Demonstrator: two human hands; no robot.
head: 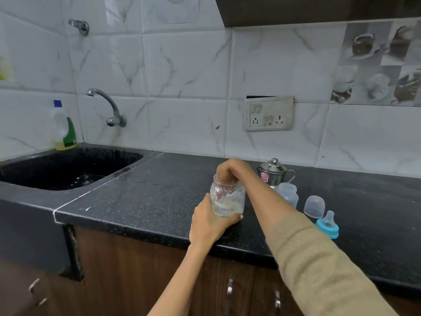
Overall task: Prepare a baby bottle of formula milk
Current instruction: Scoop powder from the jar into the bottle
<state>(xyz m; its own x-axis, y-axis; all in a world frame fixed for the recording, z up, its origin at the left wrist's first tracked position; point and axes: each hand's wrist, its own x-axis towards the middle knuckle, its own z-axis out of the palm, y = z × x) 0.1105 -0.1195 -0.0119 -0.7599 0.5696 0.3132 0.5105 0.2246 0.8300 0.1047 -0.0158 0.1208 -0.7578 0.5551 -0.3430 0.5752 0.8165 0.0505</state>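
Right hand in the formula jar, left hand steadying it, near edge of the tabletop.

The clear jar (227,199), marked "Formula" and holding pale powder low down, stands upright on the dark speckled tabletop (148,201). The left hand (208,221) wraps its near-left side, fingers closed around the glass. The right hand (230,171) reaches down through the open mouth, fingers bunched inside; whether they grip anything cannot be told through the glass. Just right of the jar, partly behind the right forearm, stands the open baby bottle (288,193), with a steel pot (274,173) with a lid behind it. Further right lie a clear dome cap (314,206) and, nearer, the blue-ringed teat (328,224). Far left: sink (68,169), tap (107,108) above it, and dish soap bottle (63,126) in the corner.
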